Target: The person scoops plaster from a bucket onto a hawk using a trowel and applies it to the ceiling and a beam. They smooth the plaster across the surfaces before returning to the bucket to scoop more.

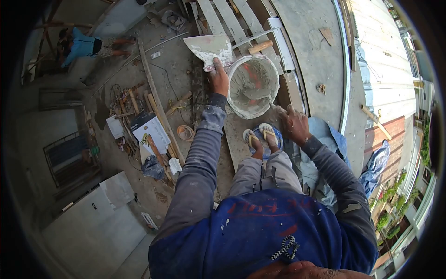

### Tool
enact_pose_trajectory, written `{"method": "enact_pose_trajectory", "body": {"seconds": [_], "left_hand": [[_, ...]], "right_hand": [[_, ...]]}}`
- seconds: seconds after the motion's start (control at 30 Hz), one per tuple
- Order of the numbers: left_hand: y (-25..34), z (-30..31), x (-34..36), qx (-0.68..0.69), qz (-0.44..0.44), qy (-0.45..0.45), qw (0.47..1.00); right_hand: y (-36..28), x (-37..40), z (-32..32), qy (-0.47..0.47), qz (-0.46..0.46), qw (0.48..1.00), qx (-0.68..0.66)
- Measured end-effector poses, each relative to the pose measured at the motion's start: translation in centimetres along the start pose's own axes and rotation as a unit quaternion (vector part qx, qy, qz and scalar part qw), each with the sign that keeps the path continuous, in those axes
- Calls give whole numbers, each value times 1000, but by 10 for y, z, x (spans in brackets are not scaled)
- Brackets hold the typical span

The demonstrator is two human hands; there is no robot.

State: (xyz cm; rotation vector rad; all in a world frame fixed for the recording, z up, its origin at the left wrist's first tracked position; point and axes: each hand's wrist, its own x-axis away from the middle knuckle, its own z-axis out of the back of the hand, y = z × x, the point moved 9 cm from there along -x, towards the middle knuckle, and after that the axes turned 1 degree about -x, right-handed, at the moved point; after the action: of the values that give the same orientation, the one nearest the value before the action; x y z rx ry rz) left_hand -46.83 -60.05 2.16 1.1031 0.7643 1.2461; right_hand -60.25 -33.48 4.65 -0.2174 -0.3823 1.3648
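Plaster point(240, 83) rims the wide-mouthed bucket point(235, 109) between left hand point(219, 79), clasping a board point(206, 46), and right hand point(296, 125), gripping a trowel point(260, 94).

A crumpled tarp point(375, 168) (blue) lies beside roofing point(386, 76).

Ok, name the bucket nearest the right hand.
The large bucket of grey paste, beside the right hand; the smaller orange bucket is off past the left forearm.
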Motion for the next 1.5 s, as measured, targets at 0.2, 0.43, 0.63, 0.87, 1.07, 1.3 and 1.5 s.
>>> {"method": "enact_pose_trajectory", "body": {"seconds": [0.2,0.43,0.63,0.87,1.07,1.3,1.5], "left_hand": [[-8,-9,-5,43,1,-18,999],[-14,-5,-10,86,15,-32,996],[-10,-4,-9,51,-22,-18,998],[-9,-9,-8,119,31,-36,992],[-2,-11,-11,94,-23,-60,993],[10,-19,-10,81,-49,-105,990],[0,-17,-21,60,-51,-63,995]], "right_hand": [[-9,-31,2,59,-7,998,-10],[1,2,-8,-16,-6,999,-30],[-19,-25,-6,74,3,996,-40],[-1,4,-6,2,-23,999,-47],[-19,-21,28,7,-38,969,-245],[-13,-14,34,-141,-109,865,-469],[-24,-36,36,-203,41,883,-422]]}}
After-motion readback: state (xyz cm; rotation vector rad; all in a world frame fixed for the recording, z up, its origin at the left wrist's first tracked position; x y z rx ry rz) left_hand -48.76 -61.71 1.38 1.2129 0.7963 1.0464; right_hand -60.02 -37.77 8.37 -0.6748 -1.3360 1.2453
